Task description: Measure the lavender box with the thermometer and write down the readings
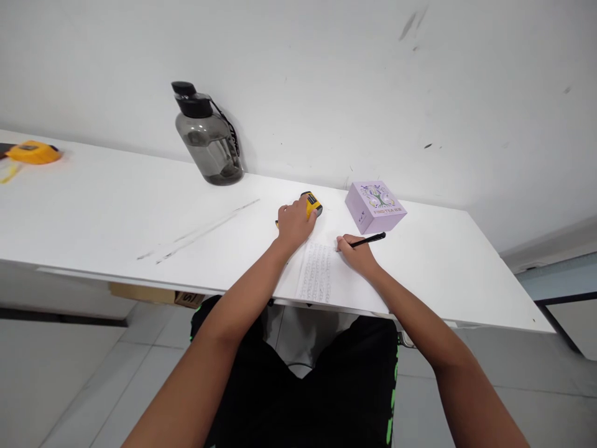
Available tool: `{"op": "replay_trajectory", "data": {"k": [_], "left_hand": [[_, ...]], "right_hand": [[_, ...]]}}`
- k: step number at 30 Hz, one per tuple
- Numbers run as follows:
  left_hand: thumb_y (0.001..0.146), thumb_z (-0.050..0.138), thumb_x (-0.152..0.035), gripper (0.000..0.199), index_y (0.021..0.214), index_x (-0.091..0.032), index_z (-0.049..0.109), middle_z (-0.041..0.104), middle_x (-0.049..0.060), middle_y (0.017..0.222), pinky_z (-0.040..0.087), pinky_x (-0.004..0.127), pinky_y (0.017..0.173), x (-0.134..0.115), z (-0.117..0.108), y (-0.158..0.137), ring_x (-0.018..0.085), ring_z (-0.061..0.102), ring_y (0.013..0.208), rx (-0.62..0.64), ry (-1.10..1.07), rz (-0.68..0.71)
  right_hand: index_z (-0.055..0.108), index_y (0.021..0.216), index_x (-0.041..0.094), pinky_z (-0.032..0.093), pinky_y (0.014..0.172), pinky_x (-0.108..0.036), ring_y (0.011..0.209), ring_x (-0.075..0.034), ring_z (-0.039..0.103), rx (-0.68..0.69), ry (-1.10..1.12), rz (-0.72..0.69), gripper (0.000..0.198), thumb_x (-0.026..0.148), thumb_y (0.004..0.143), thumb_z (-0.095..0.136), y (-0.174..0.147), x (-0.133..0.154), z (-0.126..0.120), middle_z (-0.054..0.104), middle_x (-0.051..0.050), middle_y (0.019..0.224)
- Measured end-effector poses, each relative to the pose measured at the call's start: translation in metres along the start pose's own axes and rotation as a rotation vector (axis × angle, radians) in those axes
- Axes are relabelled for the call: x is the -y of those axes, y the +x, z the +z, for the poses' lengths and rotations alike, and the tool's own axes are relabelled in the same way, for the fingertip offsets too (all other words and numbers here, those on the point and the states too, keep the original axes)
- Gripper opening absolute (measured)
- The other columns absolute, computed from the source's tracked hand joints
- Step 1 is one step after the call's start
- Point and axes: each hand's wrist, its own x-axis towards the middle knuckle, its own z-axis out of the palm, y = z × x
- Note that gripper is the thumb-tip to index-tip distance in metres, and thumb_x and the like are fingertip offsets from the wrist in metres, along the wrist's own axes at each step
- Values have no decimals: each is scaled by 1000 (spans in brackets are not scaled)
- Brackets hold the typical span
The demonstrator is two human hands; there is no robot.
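Observation:
My left hand (296,223) is closed over a yellow and black tape measure (313,203) on the white table, its fingers wrapped round the near side. In my right hand (355,252) is a black pen (370,239), gripped near its tip and slanting up to the right. The pen's tip end is at the upper right of a sheet of paper (317,274) covered in columns of small handwriting. Just beyond my right hand sits a lilac box (375,207) with a tree design and printed lettering on top.
A large grey, see-through water bottle (209,140) with a black lid stands against the wall. At the far left of the table (107,205) lies an orange tape measure (35,152). Dark scuffs mark the tabletop. A cardboard box (144,292) shows below the front edge.

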Motion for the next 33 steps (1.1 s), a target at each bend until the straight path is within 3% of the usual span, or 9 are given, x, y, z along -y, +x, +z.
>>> {"op": "replay_trajectory", "data": {"k": [6,14,17,22,33], "left_hand": [[95,45,-37,45,137,-22,48,69,13,121,39,49,104,3,1,0,29,64,112,-18,-12,4],[96,44,-35,43,136,-22,49,68,14,126,36,49,109,2,-1,0,29,62,119,-7,-1,-9],[96,43,-34,45,138,-20,48,67,14,128,35,46,110,1,-2,-1,27,61,121,12,12,-31],[96,43,-34,47,140,-19,48,66,13,130,33,43,111,0,-3,-2,26,60,123,28,13,-33],[95,47,-44,52,138,-16,54,63,18,132,30,52,110,2,-6,-3,35,57,122,38,145,-92]], "right_hand": [[59,61,23,42,63,-31,62,-18,57,-25,-25,-17,42,52,90,49,-4,2,-1,60,-1,59],[64,67,23,43,62,-29,64,-18,60,-67,-113,-144,46,59,92,50,-2,-6,-7,66,-2,65],[68,74,24,49,70,-29,74,-19,67,-98,-161,-234,40,54,94,51,0,-10,-10,72,-3,75],[71,104,23,54,78,-34,88,-23,71,-74,-325,-364,26,39,95,52,3,-19,-7,74,-7,99],[58,135,18,56,86,-39,107,-27,68,25,-531,-252,47,15,89,45,6,-23,-9,69,-12,127]]}}
